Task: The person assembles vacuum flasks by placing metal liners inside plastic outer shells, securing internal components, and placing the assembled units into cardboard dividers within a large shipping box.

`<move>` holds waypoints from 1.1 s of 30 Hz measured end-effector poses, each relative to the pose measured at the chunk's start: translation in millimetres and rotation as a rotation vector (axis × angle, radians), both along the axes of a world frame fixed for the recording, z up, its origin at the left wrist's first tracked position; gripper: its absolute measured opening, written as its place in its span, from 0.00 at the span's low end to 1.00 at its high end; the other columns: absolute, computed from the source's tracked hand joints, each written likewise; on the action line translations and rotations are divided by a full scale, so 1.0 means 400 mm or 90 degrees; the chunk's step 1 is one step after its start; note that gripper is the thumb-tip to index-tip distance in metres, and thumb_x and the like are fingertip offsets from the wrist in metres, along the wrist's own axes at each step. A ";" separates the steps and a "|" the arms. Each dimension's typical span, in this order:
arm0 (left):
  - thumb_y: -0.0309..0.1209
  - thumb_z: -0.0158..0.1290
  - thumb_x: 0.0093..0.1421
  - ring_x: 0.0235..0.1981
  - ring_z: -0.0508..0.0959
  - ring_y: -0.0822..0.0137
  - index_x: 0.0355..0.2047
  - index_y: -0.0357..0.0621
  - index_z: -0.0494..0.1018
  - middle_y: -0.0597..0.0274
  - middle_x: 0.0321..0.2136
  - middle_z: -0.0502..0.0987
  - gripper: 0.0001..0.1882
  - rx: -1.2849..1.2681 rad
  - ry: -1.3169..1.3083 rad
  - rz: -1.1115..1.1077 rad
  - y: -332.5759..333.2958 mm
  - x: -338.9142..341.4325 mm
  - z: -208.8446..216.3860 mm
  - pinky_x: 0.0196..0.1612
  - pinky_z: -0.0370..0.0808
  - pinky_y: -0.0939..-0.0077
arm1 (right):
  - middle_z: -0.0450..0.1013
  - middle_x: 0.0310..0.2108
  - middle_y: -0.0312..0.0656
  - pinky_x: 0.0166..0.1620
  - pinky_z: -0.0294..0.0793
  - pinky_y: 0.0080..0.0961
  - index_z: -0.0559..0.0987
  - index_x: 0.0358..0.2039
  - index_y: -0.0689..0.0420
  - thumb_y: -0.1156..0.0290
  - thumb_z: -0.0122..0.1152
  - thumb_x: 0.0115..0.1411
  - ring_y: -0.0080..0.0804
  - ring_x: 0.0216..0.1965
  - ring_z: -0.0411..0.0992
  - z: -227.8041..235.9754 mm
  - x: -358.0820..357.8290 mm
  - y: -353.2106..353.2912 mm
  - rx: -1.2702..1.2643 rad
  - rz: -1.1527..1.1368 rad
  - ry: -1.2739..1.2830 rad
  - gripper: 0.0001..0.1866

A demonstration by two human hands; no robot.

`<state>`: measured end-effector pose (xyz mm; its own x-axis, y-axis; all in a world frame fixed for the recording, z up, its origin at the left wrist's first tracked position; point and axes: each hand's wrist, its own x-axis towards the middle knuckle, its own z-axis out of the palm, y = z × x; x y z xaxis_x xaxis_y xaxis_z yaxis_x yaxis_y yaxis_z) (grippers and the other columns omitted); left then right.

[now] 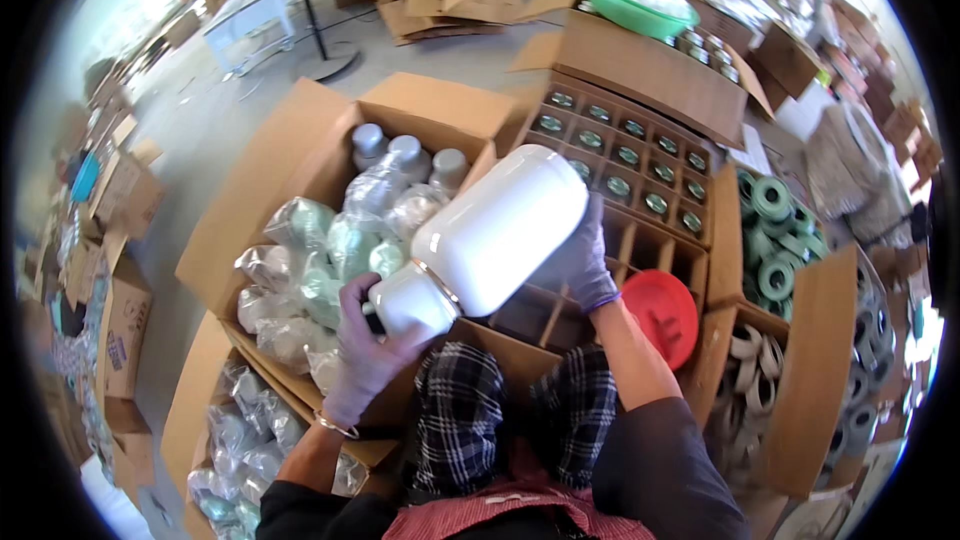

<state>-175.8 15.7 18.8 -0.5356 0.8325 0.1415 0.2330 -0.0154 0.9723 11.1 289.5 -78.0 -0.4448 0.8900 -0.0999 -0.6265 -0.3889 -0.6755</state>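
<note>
A large glossy white vacuum flask [510, 225] lies tilted between my hands, its base toward the upper right. Around its white cup lid [412, 302], which has a small side handle, my gloved left hand [368, 355] is closed. A thin metallic band separates lid and body. My gloved right hand [590, 260] grips the base end from the right; some of its fingers are hidden behind the flask. Below the flask is a divided carton [640, 240] with several shiny round-topped pieces in its far cells. To the left, an open carton [330, 130] holds plastic-wrapped pale items [325, 275].
A red bowl [660, 318] sits on the divided carton, right of my right forearm. Cartons of green rings [775, 275] and grey-white rings [750, 370] stand at the right. Bagged items [245, 430] fill a carton lower left. A green basin [638, 2] stands farther back.
</note>
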 end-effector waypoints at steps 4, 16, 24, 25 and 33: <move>0.71 0.32 0.60 0.14 0.74 0.61 0.49 0.44 0.71 0.52 0.26 0.77 0.42 -0.208 -0.777 -0.150 -0.036 -0.001 -0.008 0.13 0.68 0.72 | 0.70 0.56 0.47 0.55 0.74 0.39 0.64 0.62 0.58 0.39 0.41 0.67 0.39 0.52 0.72 0.068 0.331 -0.063 0.217 -0.176 -0.117 0.37; 0.46 0.56 0.64 0.53 0.73 0.60 0.61 0.33 0.59 0.50 0.50 0.73 0.35 -0.155 -0.173 -0.474 0.234 0.418 -0.100 0.56 0.71 0.71 | 0.64 0.59 0.50 0.63 0.61 0.44 0.76 0.52 0.60 0.62 0.73 0.47 0.52 0.63 0.58 0.059 0.423 -0.373 0.539 -0.086 -0.641 0.31; 0.38 0.55 0.65 0.34 0.77 0.70 0.43 0.37 0.76 0.61 0.31 0.79 0.16 -0.163 -0.060 -0.170 0.260 0.158 -0.293 0.42 0.75 0.77 | 0.65 0.56 0.42 0.58 0.57 0.59 0.75 0.49 0.53 0.55 0.66 0.50 0.49 0.60 0.58 -0.209 0.536 -0.215 0.546 -0.072 -1.419 0.27; 0.36 0.56 0.63 0.32 0.78 0.71 0.41 0.38 0.77 0.60 0.29 0.79 0.14 -0.150 -0.024 -0.095 0.261 0.110 -0.362 0.40 0.75 0.77 | 0.65 0.56 0.42 0.58 0.58 0.58 0.75 0.49 0.53 0.56 0.66 0.50 0.48 0.60 0.59 -0.175 0.483 -0.219 0.612 -0.108 -1.377 0.27; 0.41 0.69 0.47 0.51 0.75 0.48 0.55 0.49 0.64 0.49 0.49 0.71 0.37 -0.564 0.637 -0.330 0.343 0.056 -0.583 0.53 0.73 0.56 | 0.71 0.51 0.51 0.56 0.68 0.42 0.70 0.56 0.57 0.57 0.64 0.56 0.54 0.52 0.69 -0.185 0.233 -0.203 0.603 0.149 -0.855 0.30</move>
